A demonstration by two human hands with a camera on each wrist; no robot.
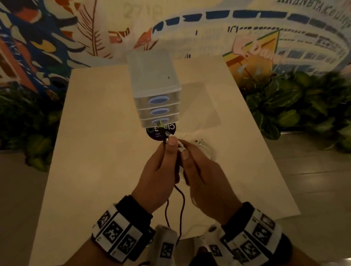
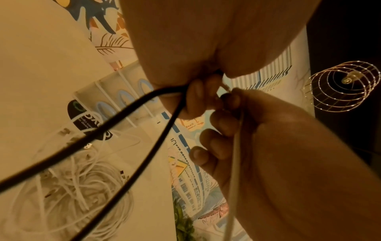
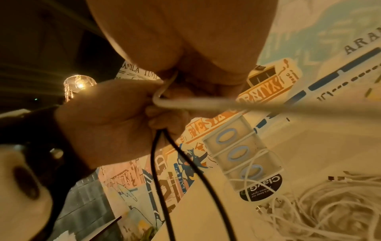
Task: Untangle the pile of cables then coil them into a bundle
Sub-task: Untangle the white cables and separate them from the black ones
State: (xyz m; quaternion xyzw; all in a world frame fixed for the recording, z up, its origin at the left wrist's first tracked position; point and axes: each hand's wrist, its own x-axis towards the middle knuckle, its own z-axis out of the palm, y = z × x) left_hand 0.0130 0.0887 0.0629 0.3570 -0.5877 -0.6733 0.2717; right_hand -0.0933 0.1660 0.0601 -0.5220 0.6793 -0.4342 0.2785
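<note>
Both hands meet above the middle of the pale table. My left hand grips a doubled black cable whose two strands hang down toward me, with a plug tip poking up past the thumb. In the left wrist view the black cable runs out from under the curled fingers. My right hand pinches a white cable that bends round its fingers. A loose pile of white cables lies on the table just beyond the right hand, partly hidden by it; the same pile shows better in the left wrist view.
A small translucent drawer unit with three blue-handled drawers stands at the table's far middle. A round black sticker lies in front of it. Leafy plants flank the table against a painted wall. Tiled floor surrounds the table.
</note>
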